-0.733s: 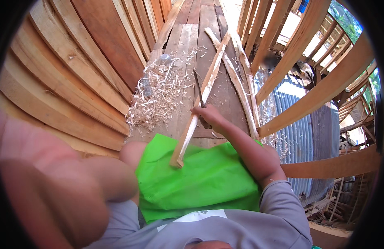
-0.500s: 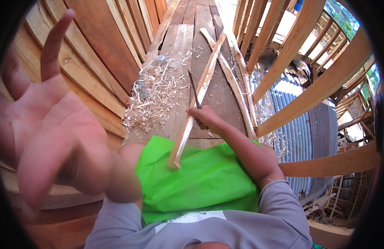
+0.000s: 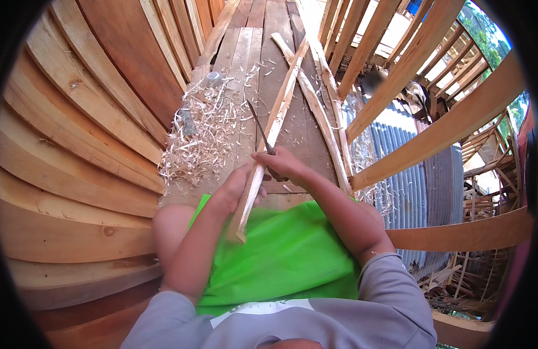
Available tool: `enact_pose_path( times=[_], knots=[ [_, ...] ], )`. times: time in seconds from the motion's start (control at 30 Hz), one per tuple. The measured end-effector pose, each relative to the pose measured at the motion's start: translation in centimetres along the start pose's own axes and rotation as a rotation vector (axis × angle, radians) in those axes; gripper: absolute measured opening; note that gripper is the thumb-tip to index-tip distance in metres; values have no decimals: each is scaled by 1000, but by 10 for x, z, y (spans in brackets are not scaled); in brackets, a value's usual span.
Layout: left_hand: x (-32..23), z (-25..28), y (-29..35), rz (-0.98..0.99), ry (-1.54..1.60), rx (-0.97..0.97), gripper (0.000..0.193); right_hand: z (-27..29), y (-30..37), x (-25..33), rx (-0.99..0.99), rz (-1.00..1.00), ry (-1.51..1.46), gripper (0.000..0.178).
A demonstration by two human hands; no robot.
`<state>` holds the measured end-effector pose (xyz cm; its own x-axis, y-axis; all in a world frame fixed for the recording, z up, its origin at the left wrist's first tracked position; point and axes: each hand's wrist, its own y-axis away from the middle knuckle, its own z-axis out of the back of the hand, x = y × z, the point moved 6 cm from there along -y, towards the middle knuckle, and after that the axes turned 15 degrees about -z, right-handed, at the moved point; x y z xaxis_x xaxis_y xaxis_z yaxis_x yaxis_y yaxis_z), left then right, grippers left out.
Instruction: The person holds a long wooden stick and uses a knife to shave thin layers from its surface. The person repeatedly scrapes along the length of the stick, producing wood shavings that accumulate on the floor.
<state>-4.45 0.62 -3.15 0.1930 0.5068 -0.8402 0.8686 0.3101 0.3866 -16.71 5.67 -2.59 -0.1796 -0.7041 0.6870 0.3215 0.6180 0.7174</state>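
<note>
A long pale wooden stick (image 3: 282, 109) slants from the floor ahead down to my lap, its near end resting over a bright green cloth (image 3: 286, 250). My left hand (image 3: 239, 189) is wrapped around the stick's lower part, with fingertips showing on its right side. Just above it, my right hand (image 3: 282, 165) is closed on the handle of a knife (image 3: 258, 126). The dark, thin blade points forward and left, crossing close to the stick. My right thumb reaches over to the stick. The knife's handle is mostly hidden in the fist.
Curled wood shavings (image 3: 199, 145) lie heaped on the plank floor (image 3: 240, 52), beside a clear cup (image 3: 213, 79). Another whittled stick (image 3: 321, 110) lies ahead. Upright boards (image 3: 77, 163) wall the left. Wooden slats (image 3: 408, 139) line the right, with corrugated metal sheets (image 3: 403, 180) beyond.
My left hand has come down from the raised, spread position at the left and taken hold of the stick. My right hand keeps the knife; the view has shifted slightly.
</note>
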Motion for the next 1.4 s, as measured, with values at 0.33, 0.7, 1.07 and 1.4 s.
enact_pose_path(
  times=[0.33, 0.7, 1.07, 1.4],
  knots=[
    [3, -3, -10, 261, 635, 338, 45, 38, 20, 31, -726, 336, 667, 61],
    [7, -4, -6, 304, 720, 336, 35, 69, -6, 43, -967, 370, 642, 53],
    [11, -1, -8, 295, 702, 295, 36, 35, 11, 44, -889, 460, 735, 49],
    [2, 4, -12, 283, 704, 356, 30, 22, 18, 45, -930, 489, 736, 53]
  ],
)
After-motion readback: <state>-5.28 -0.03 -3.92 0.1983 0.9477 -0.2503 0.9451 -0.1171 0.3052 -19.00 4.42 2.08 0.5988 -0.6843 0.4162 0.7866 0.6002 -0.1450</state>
